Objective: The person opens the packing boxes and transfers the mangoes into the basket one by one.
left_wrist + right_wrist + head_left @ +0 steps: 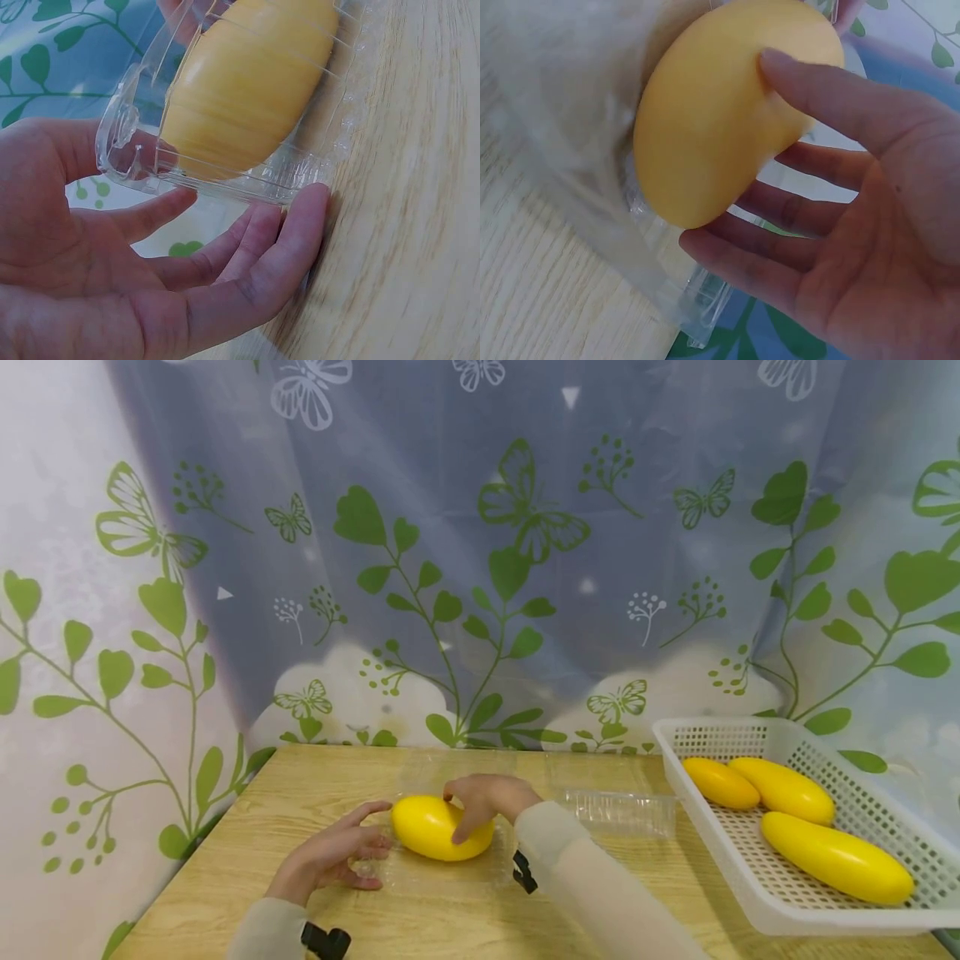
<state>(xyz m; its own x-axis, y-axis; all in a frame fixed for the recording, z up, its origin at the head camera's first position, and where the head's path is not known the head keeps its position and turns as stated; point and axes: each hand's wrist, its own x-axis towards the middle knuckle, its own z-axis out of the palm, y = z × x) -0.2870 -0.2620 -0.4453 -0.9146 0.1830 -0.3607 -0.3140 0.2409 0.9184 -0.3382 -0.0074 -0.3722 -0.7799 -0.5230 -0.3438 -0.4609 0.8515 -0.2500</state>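
Note:
A yellow mango [420, 828] lies on its side at the near middle of the table, within the base of a clear plastic clamshell box [296, 169]. My right hand [487, 802] grips the mango from the right and far side. Its thumb [802, 82] presses on the yellow skin while the other fingers curl along the opposite side. My left hand [337, 852] is at the box's left end. In the left wrist view, thumb and fingers close around the clear end wall, with fingertips [315, 199] right at the plastic near the tabletop.
Right of the box lies a second clear plastic box [622, 810]. A white perforated basket [750, 889] at the right holds three more yellow mangoes [836, 857]. The wood-grain table [292, 777] ends at a patterned curtain [420, 635] behind.

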